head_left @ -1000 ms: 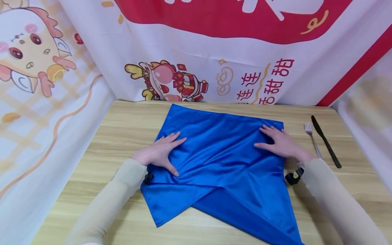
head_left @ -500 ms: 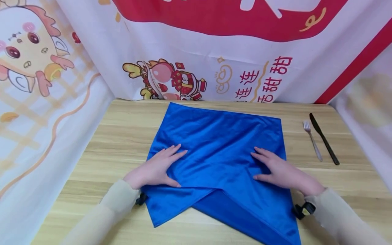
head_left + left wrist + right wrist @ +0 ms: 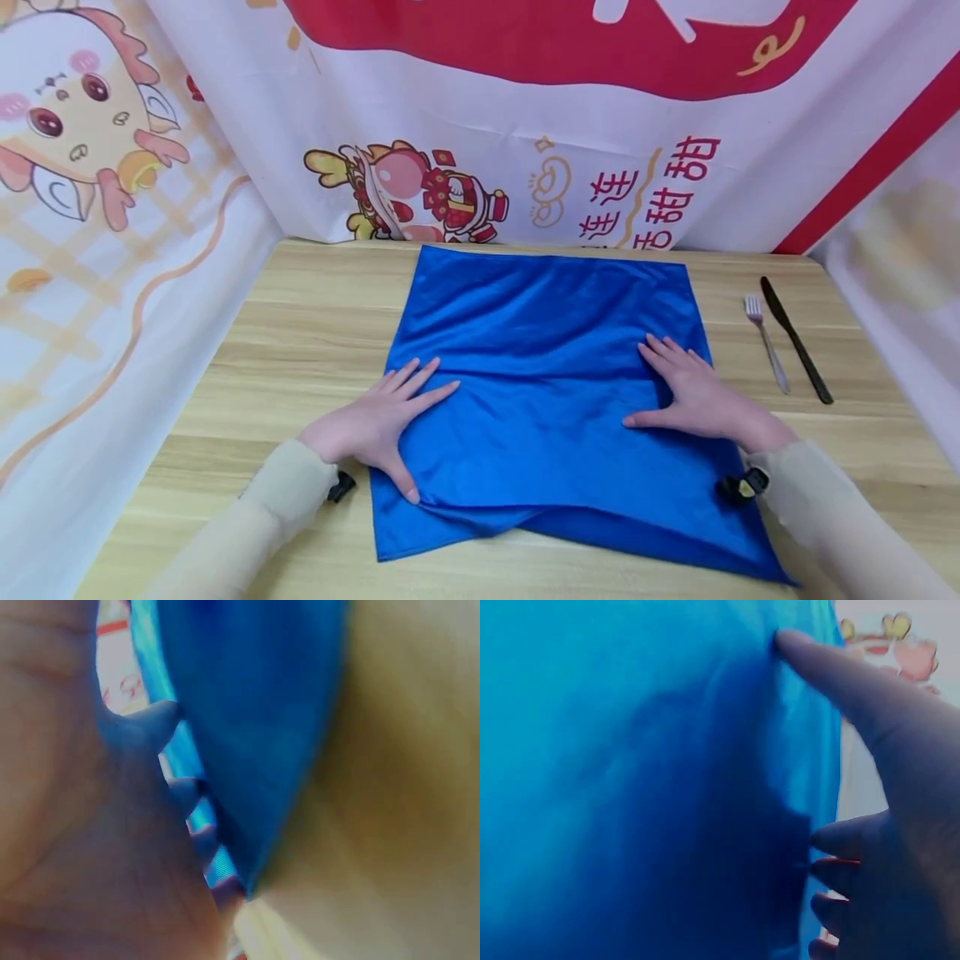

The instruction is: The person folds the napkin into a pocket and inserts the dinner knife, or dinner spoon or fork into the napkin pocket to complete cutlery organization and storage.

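The left hand and right hand are spread on the blue cloth, mid-frame; uneven pushing could bunch it into wrinkles.

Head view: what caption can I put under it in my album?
Left hand and right hand spread on a wrinkled blue cloth, fork and knife beside it.

Wood-grain table, rumpled blue cloth, silver fork, black knife.

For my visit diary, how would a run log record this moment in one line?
left fingers: spread on shiny blue fabric | right fingers: on fabric | silver fork, black knife: right of fabric on wooden table
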`<move>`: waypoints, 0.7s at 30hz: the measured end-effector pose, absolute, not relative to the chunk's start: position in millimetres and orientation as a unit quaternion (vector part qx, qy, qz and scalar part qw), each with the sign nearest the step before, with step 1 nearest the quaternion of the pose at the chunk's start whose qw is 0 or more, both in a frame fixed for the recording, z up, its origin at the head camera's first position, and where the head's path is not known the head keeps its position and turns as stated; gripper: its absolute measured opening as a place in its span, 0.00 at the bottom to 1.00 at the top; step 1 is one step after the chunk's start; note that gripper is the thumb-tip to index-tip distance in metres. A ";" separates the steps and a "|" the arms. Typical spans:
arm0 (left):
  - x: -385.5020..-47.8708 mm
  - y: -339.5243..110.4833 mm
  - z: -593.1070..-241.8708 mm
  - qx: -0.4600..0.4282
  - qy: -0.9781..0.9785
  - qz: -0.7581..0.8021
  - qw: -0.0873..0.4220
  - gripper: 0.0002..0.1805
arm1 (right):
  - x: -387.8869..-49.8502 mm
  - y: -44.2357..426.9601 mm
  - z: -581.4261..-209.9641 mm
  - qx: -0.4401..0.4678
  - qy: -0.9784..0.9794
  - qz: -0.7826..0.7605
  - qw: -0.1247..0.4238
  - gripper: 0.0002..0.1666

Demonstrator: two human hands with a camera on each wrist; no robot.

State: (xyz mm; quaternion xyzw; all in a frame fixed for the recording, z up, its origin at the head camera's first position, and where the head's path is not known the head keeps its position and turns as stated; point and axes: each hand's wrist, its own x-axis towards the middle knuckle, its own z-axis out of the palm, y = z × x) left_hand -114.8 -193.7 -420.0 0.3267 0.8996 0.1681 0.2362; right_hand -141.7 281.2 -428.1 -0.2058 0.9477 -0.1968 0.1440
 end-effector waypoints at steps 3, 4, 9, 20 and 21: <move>-117.0 -198.0 -414.2 0.311 0.904 0.174 0.235 0.77 | -129.3 271.5 -421.2 -0.228 0.944 -0.194 0.138 0.69; -116.0 -197.1 -411.8 0.312 0.903 0.180 0.234 0.76 | -123.6 267.1 -419.0 -0.239 0.941 -0.195 0.137 0.69; -99.6 -179.9 -407.2 0.342 0.887 0.189 0.247 0.73 | -93.7 244.5 -415.8 -0.296 0.917 -0.212 0.161 0.69; -77.2 -175.3 -416.7 0.373 0.878 0.140 0.265 0.81 | -75.8 250.5 -434.4 -0.297 0.917 -0.195 0.183 0.86; -76.0 -176.0 -416.9 0.373 0.879 0.136 0.264 0.81 | -75.0 251.1 -434.4 -0.296 0.916 -0.194 0.186 0.87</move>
